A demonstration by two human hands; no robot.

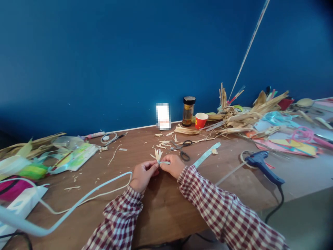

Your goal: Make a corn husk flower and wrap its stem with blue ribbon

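Observation:
My left hand (142, 176) is closed in a pinch on the base of a small pale flower-like bunch of dried husk pieces (158, 155), its tips fanning upward. My right hand (172, 166) meets it there, thumb and fingers pinched on a short light blue strip (164, 162) that reaches the bunch's base. Exactly how the strip lies around the base is hidden by my fingers. Just beyond my right hand lie dark-handled scissors (185, 156), slightly spread. A longer pale blue strip (206, 155) rests to the right.
A blue glue gun (265, 166) with a black cord lies right. A lidded jar (188, 111), a red paper cup (201, 121) and dried husks (241, 118) stand or lie behind. White tubing (88, 196) crosses at left near a power strip (23, 208). Husk scraps are scattered about.

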